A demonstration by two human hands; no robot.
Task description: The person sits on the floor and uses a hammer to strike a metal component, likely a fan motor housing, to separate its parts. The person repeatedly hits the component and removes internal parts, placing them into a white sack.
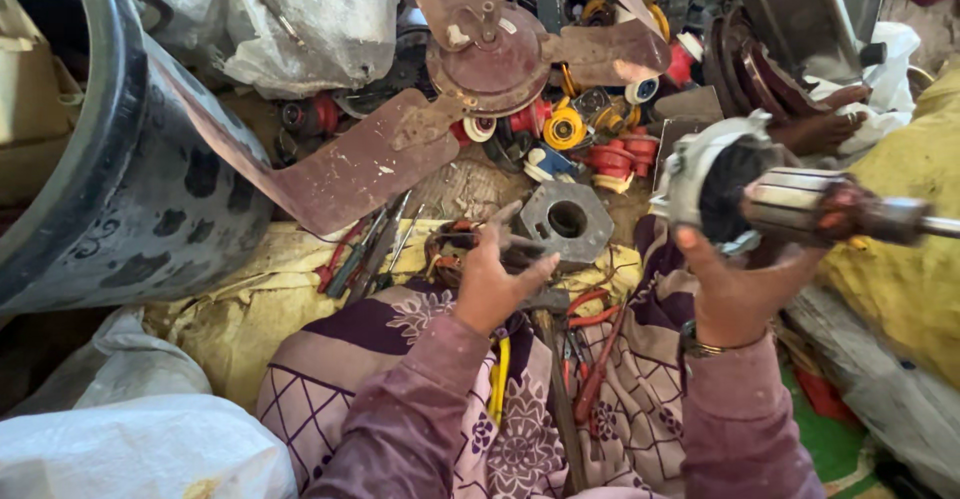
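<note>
My right hand (735,284) grips a motor rotor (800,202), a metal armature with copper windings and a shaft pointing right, with a white round end cover (690,164) on its left end. My left hand (492,277) reaches over my lap with fingers spread, touching a grey metal stator block (567,221) with a round hole. Loose hand tools with red handles (350,254) lie on a yellow cloth just left of that hand. Both sleeves are mauve.
A brown ceiling fan with rusty blades (495,59) lies ahead among red and yellow spools (565,127). A big dark drum (120,159) stands at left, white sacks (130,439) at lower left, a yellow sack (905,259) at right. Another person's hand (820,129) rests at upper right.
</note>
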